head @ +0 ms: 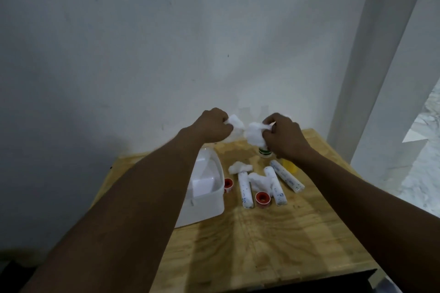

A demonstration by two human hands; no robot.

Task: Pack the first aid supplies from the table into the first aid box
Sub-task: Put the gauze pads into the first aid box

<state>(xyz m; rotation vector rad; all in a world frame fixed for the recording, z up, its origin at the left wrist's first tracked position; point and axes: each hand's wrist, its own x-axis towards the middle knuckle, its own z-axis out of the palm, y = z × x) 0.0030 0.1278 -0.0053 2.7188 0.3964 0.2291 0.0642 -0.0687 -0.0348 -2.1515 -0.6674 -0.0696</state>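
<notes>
The left hand (214,123) and right hand (284,137), held up over the bench (262,245), each pinch an end of a cotton wad (256,137), seemingly teasing it apart. The open box (202,207) sits below left (rolls (245,190) and tape (262,198) lie beside it). Next, the wad needs lowering into the box.

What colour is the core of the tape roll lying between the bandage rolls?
The tape roll has a red core, seen best in the head view.
</notes>
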